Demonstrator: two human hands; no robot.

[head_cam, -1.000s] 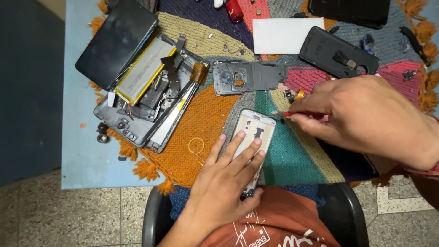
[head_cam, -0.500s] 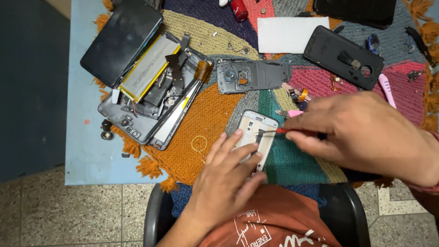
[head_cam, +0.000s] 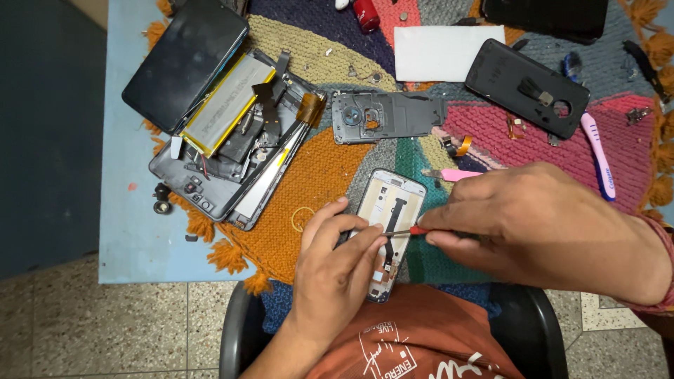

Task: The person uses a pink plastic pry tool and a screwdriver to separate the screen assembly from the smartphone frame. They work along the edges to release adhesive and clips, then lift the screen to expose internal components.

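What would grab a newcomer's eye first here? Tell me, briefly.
At centre, the left hand steadies a pale phone frame while the right hand works a thin red-handled screwdriver onto it. Upper left lies a gutted grey phone with its battery exposed, all on a bright patchwork mat.

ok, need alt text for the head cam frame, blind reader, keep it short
Seen from above, the left hand steadies an opened phone frame on a multicoloured woven mat while the right hand puts a thin red-handled screwdriver to it. A dismantled tablet, a black back cover and a white card lie around.
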